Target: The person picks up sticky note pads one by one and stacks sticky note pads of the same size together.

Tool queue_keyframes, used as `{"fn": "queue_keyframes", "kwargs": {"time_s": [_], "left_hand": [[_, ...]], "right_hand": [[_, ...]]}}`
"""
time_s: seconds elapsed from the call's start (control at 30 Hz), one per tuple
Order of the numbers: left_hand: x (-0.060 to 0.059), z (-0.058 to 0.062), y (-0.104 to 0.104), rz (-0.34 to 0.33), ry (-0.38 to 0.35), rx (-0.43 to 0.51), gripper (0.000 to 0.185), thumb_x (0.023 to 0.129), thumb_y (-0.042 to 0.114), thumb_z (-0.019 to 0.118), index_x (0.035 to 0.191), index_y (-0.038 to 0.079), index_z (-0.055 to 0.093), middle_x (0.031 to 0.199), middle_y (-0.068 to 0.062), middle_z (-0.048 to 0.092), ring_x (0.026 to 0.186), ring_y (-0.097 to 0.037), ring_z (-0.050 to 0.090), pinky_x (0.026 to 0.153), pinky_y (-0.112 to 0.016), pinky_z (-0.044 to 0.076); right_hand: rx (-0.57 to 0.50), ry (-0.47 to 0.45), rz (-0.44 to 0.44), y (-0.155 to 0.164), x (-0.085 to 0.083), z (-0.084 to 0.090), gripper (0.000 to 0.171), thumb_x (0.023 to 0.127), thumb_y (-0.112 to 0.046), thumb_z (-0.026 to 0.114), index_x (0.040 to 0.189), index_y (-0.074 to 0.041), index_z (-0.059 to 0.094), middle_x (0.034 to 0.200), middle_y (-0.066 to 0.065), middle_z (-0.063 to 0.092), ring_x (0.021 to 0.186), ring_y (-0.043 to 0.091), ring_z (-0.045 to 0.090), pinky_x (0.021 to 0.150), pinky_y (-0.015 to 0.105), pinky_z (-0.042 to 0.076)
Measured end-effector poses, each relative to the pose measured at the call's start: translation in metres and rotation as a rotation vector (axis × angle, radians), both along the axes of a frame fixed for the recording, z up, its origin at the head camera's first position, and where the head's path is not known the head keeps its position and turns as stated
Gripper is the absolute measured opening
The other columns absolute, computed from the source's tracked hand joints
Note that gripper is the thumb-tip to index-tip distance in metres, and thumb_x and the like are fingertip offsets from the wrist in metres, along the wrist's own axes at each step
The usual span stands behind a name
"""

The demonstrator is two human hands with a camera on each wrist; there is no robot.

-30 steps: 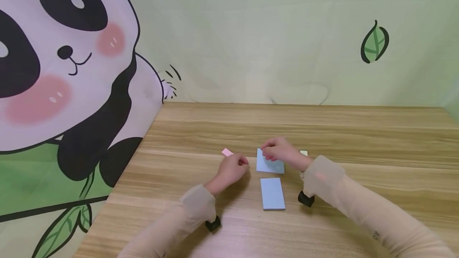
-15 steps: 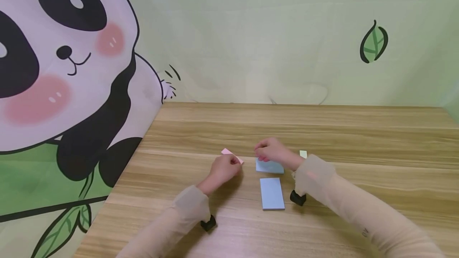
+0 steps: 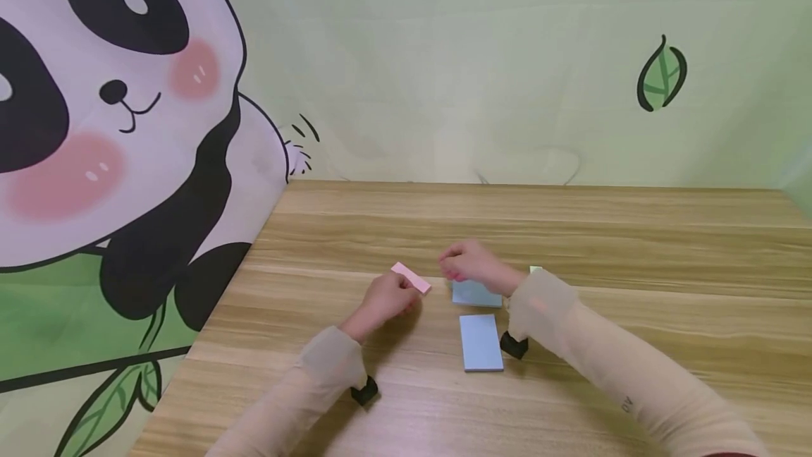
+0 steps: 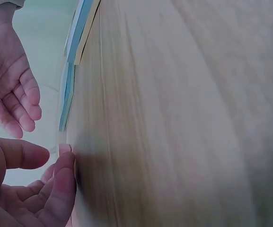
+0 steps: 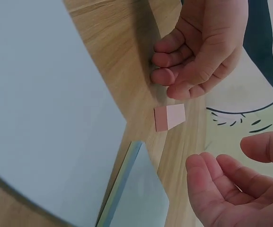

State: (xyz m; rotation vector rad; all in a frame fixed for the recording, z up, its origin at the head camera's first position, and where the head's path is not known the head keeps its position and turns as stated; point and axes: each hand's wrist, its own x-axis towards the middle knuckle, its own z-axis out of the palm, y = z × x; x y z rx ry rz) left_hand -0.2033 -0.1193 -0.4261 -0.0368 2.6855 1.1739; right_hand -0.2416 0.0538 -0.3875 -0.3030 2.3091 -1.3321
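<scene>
A small pink sticky note [image 3: 411, 278] lies flat on the wooden table [image 3: 571, 231]. My left hand [image 3: 388, 296] hovers just near of it, fingers loosely curled and holding nothing. In the right wrist view the pink note [image 5: 169, 117] sits apart from the left hand [image 5: 200, 52] above it. My right hand [image 3: 462, 264] floats to the note's right, over the far edge of a pale blue pad [image 3: 474, 293], with its fingers relaxed and empty [image 5: 226, 189]. A second blue pad [image 3: 481, 342] lies nearer me.
A small green note [image 3: 536, 270] peeks out behind my right forearm. Panda-print cloth [image 3: 114, 161] walls off the left side, and a pale green backdrop [image 3: 507, 76] stands behind the table. Bare wood stretches to the right and far side.
My right hand has slid left off the blue pad toward the pink note. The left hand drew back slightly, uncovering more of the pink note.
</scene>
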Motion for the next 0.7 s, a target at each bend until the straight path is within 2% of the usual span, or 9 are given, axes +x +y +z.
{"fn": "queue_keyframes", "kwargs": {"time_s": [0.17, 0.37, 0.7], "left_hand": [[-0.002, -0.003, -0.002, 0.030, -0.044, 0.075, 0.010, 0.073, 0.004, 0.052, 0.067, 0.002, 0.059, 0.052, 0.000, 0.053, 0.047, -0.008, 0.049, 0.043, -0.019, 0.041], [-0.004, -0.004, -0.003, 0.050, -0.064, 0.112, 0.008, 0.069, 0.003, 0.053, 0.066, 0.002, 0.060, 0.052, 0.001, 0.051, 0.045, -0.008, 0.048, 0.043, -0.017, 0.041], [-0.005, -0.007, -0.003, 0.063, -0.084, 0.164, 0.010, 0.072, 0.003, 0.051, 0.070, -0.001, 0.061, 0.055, -0.001, 0.054, 0.048, -0.009, 0.050, 0.046, -0.019, 0.045]], "right_hand": [[-0.005, -0.013, -0.007, -0.006, 0.000, 0.001, 0.032, 0.084, -0.007, 0.048, 0.111, 0.009, 0.054, 0.100, 0.021, 0.060, 0.086, 0.022, 0.058, 0.077, 0.033, 0.049], [-0.009, -0.030, -0.017, -0.013, -0.001, -0.002, 0.032, 0.083, -0.006, 0.049, 0.110, 0.009, 0.054, 0.099, 0.021, 0.060, 0.083, 0.021, 0.057, 0.077, 0.034, 0.049], [-0.004, -0.053, -0.041, -0.023, -0.005, -0.013, 0.031, 0.083, -0.007, 0.049, 0.110, 0.008, 0.055, 0.096, 0.017, 0.060, 0.080, 0.019, 0.056, 0.076, 0.032, 0.049]]}}
